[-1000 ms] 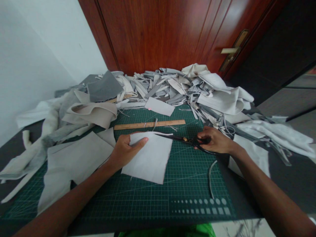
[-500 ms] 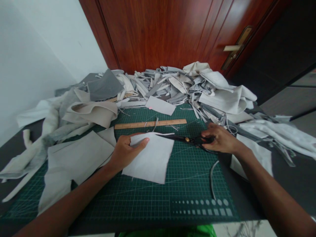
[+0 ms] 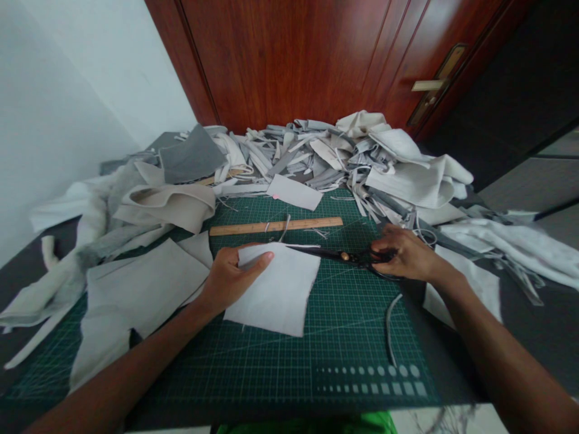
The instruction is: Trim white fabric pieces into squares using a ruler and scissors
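Cutting mat (image 3: pixel 344 355) showing below right hand (image 3: pixel 407 256), wooden ruler (image 3: pixel 275 226) beyond, fabric scrap pile (image 3: pixel 307 160) walling the far edge

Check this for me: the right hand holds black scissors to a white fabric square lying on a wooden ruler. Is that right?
Not quite: the white fabric square lies on the green cutting mat, not on the wooden ruler, which lies beyond it; the head view shows this. The right hand does hold the black scissors to it.
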Tool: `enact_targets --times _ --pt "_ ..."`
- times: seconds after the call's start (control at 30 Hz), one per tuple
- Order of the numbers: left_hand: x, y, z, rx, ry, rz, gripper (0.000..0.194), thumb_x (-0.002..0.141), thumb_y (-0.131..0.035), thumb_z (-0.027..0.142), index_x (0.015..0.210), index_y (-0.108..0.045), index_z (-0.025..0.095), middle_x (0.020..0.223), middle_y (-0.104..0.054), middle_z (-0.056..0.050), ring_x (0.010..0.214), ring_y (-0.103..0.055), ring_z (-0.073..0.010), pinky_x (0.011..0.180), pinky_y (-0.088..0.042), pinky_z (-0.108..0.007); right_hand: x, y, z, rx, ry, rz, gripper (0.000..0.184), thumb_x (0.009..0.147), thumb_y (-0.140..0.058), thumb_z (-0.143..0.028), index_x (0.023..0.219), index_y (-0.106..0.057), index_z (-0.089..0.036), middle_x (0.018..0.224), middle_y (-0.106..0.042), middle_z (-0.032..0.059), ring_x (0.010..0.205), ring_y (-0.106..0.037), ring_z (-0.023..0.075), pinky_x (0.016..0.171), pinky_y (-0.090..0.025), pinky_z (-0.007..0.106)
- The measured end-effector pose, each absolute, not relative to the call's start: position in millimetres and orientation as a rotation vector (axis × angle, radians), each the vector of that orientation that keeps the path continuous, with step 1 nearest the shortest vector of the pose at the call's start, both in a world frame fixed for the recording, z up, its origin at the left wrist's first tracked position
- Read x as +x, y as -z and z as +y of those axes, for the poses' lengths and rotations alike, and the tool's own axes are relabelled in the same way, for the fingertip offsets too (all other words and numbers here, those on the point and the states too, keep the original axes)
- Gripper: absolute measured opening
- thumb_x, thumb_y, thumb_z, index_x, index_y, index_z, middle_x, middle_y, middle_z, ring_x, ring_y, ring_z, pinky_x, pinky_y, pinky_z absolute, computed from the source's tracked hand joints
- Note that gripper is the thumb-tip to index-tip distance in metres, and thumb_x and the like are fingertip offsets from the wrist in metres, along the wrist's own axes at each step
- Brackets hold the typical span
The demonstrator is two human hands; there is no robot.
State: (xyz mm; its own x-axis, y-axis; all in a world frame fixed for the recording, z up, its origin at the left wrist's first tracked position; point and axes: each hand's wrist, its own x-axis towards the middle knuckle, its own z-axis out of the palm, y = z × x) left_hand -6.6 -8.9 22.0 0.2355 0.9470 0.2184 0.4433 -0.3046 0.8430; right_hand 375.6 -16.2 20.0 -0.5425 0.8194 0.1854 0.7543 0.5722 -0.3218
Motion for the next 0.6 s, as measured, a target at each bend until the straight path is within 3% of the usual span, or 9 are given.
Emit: enact_targets --times 0.27,0.47,0.6 --pt "-9.0 -18.5 -7.9 1.848 -1.003 1.272 0.024 0.086 -0.068 0.036 0.081 -0.081 0.016 0.066 -0.075 -0.001 0.056 -0.065 -0.0163 0.049 -0.047 -0.023 378.0 -15.9 -16.2 -1.317 -0.345 -2.485 0.031 0.082 -0.071 -0.037 0.060 -0.056 -0.022 0.055 -0.054 0.0014 0.069 -0.047 0.0197 0.064 -0.029 0.031" --pt "-9.8 -17.2 -5.6 1.809 -0.962 1.235 0.026 0.088 -0.067 0.038 0.089 -0.082 0.017 0.080 -0.080 -0.003 0.069 -0.072 -0.0195 0.059 -0.054 -0.025 376.5 -16.0 -17.3 -1.335 -0.502 -2.490 0.026 0.081 -0.071 -0.032 0.061 -0.056 -0.021 0.060 -0.059 0.0015 0.070 -0.050 0.0186 0.065 -0.033 0.030" --pt "-9.0 -21.1 -6.9 1.804 -0.933 1.222 0.024 0.088 -0.067 0.036 0.090 -0.082 0.017 0.077 -0.080 -0.002 0.064 -0.069 -0.0177 0.050 -0.049 -0.023 370.8 -20.3 -18.3 -1.318 -0.591 -2.503 0.029 0.083 -0.071 -0.033 0.064 -0.054 -0.021 0.065 -0.062 0.0011 0.070 -0.054 0.0182 0.068 -0.036 0.030"
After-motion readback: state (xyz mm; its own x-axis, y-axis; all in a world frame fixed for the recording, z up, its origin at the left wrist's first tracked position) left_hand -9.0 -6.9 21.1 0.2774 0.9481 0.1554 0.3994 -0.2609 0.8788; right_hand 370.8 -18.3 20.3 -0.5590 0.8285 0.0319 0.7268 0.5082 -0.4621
